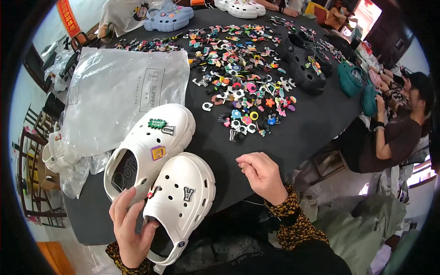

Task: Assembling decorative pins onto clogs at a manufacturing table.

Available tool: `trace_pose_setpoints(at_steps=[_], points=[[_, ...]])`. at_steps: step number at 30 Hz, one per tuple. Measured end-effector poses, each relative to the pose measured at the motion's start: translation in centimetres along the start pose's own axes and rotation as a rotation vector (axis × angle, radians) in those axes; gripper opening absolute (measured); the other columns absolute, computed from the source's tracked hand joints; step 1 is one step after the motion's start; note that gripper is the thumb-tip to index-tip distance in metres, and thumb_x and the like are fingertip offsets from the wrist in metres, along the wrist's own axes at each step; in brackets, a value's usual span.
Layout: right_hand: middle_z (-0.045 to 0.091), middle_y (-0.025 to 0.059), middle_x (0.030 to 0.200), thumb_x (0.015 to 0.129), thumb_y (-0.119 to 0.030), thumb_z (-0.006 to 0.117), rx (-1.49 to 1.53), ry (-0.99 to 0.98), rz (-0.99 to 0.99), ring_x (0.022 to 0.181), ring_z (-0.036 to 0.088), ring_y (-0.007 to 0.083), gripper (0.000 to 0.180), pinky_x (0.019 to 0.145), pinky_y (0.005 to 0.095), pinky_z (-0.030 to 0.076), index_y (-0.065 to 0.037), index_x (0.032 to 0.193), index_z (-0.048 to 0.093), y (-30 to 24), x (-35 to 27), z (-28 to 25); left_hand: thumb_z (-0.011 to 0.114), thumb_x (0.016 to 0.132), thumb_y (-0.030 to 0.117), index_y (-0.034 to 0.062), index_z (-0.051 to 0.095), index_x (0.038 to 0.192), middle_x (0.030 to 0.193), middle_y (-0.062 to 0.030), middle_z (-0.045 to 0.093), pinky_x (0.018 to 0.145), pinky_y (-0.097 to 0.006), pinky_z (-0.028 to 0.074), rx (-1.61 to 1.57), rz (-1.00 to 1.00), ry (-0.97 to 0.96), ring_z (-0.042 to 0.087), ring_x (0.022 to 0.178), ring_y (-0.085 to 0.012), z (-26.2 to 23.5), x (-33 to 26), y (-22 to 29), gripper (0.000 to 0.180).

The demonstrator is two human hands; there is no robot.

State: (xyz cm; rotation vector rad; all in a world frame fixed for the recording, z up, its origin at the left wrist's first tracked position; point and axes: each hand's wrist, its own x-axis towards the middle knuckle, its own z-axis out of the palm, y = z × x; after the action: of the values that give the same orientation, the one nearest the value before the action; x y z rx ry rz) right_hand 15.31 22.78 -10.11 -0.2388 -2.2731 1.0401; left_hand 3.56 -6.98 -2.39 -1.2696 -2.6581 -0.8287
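Observation:
Two white clogs lie side by side at the table's near left. My left hand (pixel 130 229) grips the nearer clog (pixel 185 172) by the side of its opening, thumb inside and fingers outside. That clog carries a black-and-white letter charm (pixel 188 194) and a small red-and-white charm (pixel 151 192). On the farther clog (pixel 172 120) sit a green charm (pixel 157 123), another letter charm and a purple-and-yellow square charm (pixel 158 152). My right hand (pixel 263 178) hovers right of the clogs, fingertips pinched together; anything between them is hidden.
Many loose shoe charms (pixel 247 87) cover the dark table (pixel 316 119) ahead. A clear plastic bag (pixel 123 91) lies at left. Black (pixel 302 64), blue (pixel 168 17) and green clogs (pixel 350 78) stand farther off. At right, a co-worker (pixel 398 133) sits holding a green clog.

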Motion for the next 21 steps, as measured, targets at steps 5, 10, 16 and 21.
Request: trace_pose_setpoints(at_steps=[5, 10, 16, 21], points=[[0.063, 0.0097, 0.082, 0.085, -0.004, 0.061, -0.050, -0.027, -0.020, 0.072, 0.057, 0.0278, 0.010, 0.066, 0.0359, 0.046, -0.004, 0.095, 0.061, 0.0, 0.1, -0.2, 0.069, 0.079, 0.028, -0.0020, 0.059, 0.103, 0.128, -0.0184, 0.051, 0.101, -0.047, 0.034, -0.032, 0.011, 0.008, 0.044, 0.121, -0.0389, 0.0, -0.1, 0.0, 0.040], [0.063, 0.0102, 0.084, 0.084, -0.004, 0.061, -0.068, -0.036, -0.014, 0.073, 0.058, 0.0282, 0.010, 0.067, 0.0363, 0.046, -0.003, 0.094, 0.062, 0.0, 0.2, -0.1, 0.069, 0.080, 0.030, -0.0017, 0.060, 0.101, 0.121, -0.0172, 0.056, 0.100, -0.048, 0.035, -0.065, 0.038, 0.019, 0.046, 0.120, -0.0400, 0.2, -0.3, -0.5, 0.039], [0.063, 0.0105, 0.084, 0.083, -0.003, 0.061, -0.078, -0.047, -0.015, 0.073, 0.058, 0.0283, 0.011, 0.068, 0.0363, 0.046, -0.003, 0.094, 0.062, 0.0, 0.1, -0.2, 0.066, 0.083, 0.037, -0.0002, 0.060, 0.102, 0.118, -0.0185, 0.058, 0.099, -0.050, 0.035, -0.050, 0.045, 0.063, 0.047, 0.120, -0.0410, -1.0, -1.5, 0.1, 0.042], [0.064, 0.0100, 0.084, 0.082, -0.002, 0.062, -0.072, -0.048, -0.020, 0.073, 0.058, 0.0279, 0.012, 0.068, 0.0361, 0.046, -0.003, 0.094, 0.062, -0.1, 0.2, 0.0, 0.067, 0.082, 0.045, 0.0030, 0.061, 0.108, 0.127, -0.0211, 0.053, 0.101, -0.052, 0.033, -0.025, 0.042, -0.049, 0.041, 0.126, -0.0420, -2.1, -3.5, 0.0, 0.050]])
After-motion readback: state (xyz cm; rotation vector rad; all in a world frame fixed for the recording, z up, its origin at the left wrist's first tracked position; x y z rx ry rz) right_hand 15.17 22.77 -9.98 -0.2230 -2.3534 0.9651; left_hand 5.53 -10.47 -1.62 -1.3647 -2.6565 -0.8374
